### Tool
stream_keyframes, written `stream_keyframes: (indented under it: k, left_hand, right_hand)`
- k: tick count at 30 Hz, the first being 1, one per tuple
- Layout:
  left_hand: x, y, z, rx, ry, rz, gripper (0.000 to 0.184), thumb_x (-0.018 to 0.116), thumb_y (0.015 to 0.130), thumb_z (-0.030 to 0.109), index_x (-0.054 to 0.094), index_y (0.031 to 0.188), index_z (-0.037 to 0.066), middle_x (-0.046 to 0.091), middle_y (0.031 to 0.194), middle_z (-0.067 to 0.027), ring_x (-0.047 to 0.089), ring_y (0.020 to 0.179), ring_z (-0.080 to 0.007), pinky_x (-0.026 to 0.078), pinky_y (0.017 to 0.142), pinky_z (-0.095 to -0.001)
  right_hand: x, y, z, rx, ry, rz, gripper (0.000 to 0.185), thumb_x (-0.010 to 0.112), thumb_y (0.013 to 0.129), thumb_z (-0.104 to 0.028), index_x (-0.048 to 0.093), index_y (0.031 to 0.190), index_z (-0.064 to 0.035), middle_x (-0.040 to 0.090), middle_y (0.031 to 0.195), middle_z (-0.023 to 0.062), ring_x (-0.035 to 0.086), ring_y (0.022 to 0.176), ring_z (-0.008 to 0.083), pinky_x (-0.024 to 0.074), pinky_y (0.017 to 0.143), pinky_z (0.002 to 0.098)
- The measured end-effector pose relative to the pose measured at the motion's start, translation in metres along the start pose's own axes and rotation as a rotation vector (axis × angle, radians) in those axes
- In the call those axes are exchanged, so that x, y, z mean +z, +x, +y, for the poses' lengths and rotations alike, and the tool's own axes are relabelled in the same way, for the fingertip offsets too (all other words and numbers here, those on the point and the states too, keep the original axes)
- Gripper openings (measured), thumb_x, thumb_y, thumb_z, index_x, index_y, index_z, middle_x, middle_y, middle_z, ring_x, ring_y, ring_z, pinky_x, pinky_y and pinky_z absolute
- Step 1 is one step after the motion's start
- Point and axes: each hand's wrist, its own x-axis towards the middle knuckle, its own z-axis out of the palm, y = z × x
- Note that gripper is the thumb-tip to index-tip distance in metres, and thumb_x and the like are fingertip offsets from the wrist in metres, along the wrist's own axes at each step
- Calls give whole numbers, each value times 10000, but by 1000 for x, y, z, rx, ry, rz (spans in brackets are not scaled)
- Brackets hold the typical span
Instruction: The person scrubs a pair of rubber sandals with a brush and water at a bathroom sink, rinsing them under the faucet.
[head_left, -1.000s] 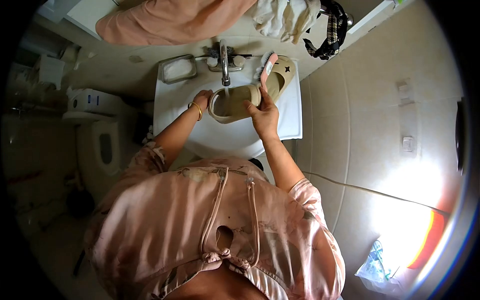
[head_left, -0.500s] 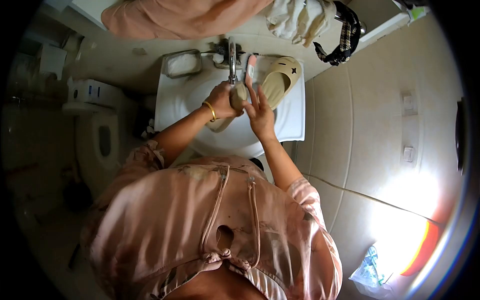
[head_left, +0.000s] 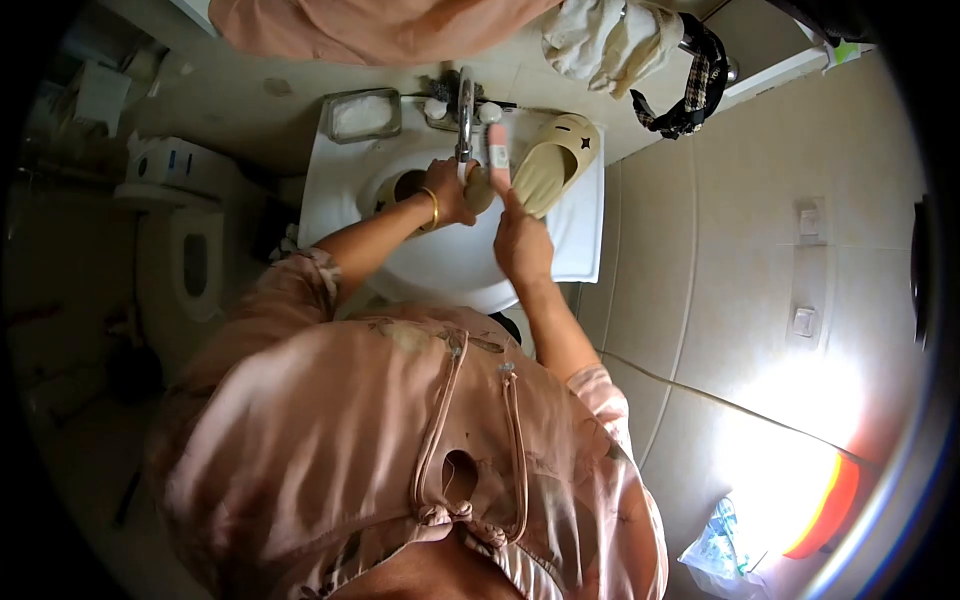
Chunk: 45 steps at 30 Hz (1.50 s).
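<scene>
My left hand (head_left: 452, 190) grips a beige slipper (head_left: 480, 192) beneath the tap (head_left: 466, 110), over the white washbasin (head_left: 440, 270). The slipper's dark foot opening shows to the left of my wrist, which wears a gold bangle. My right hand (head_left: 523, 245) is closed around the handle of a pink brush (head_left: 499, 150), which points up toward the tap. A second beige slipper (head_left: 560, 160) with a dark star mark leans on the basin's right side, just beyond my right hand.
A clear dish (head_left: 362, 117) with something white in it sits at the basin's back left corner. Cloths (head_left: 610, 45) and a dark patterned band (head_left: 695, 90) hang above. A toilet (head_left: 195, 250) stands to the left, a tiled wall (head_left: 650, 270) to the right.
My right hand, earlier spread beside the brush, has closed on its handle. My left hand has turned the slipper, so its foot opening now shows at the left.
</scene>
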Motion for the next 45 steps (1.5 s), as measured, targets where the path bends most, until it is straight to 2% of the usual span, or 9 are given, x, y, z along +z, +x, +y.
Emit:
stream_keyframes:
  k: [8,11,14,17,21,27,32,41,45]
  left_hand:
    - [42,31,-43,129,-49,233,526,793,459,290,616,926,123,655,884,-76,620,862,-226,495,785,-328]
    - [42,28,-37,20,-278,103,555,798,409,264,612,912,123,642,864,-77,618,878,-246,490,804,-339]
    - [-4,17,-11,90,186,146,500,750,513,337,595,928,104,625,960,-162,593,909,-338,470,813,-430]
    - [12,37,-48,-50,-248,352,585,734,559,330,522,1056,107,604,1001,-162,565,973,-351,458,838,-433]
    - [-15,4,0,-278,-216,-10,774,771,503,345,480,1175,94,566,1075,-188,554,1014,-350,453,887,-390]
    - [17,36,-45,17,-387,90,766,768,455,336,524,1105,12,585,1069,-227,565,1039,-312,453,886,-386]
    - [19,8,-10,144,-18,182,708,753,424,342,558,1033,37,580,926,-213,588,874,-337,483,807,-383]
    - [-7,-11,-4,45,-257,12,834,751,465,122,398,1217,48,501,1089,-184,537,972,-356,451,846,-410]
    - [-16,-20,8,360,-265,-50,867,746,489,114,348,1258,73,478,1124,-194,541,952,-346,458,829,-384]
  right_hand:
    - [-15,-56,-15,-13,-79,-75,417,469,867,-109,455,1284,-118,625,782,234,603,718,417,472,603,500]
    - [-19,-17,-21,-33,-42,-106,431,460,883,-125,403,1310,-145,621,782,217,613,718,389,483,640,489]
    - [-15,-31,-12,-65,10,-70,437,454,887,-126,394,1320,-133,624,786,216,611,727,392,482,637,487]
    - [-11,-66,-11,-69,65,-51,423,465,872,-85,453,1292,-133,625,850,247,604,746,421,476,645,496]
    - [4,-22,-11,11,6,5,387,441,888,-103,448,1274,-94,613,776,265,593,683,434,464,600,506]
    - [7,-60,-5,-83,71,12,425,435,898,-134,400,1321,-149,617,802,261,600,711,426,472,618,506]
    - [-20,-6,-11,-38,131,30,338,427,905,-117,490,1237,-114,596,738,254,569,703,449,436,598,516]
    - [-46,-21,-8,22,148,-113,298,455,914,-131,524,1181,-19,585,927,286,552,898,443,465,730,426]
    - [-37,-7,2,-30,193,-144,325,454,921,-146,513,1204,2,593,983,285,566,951,416,468,791,379]
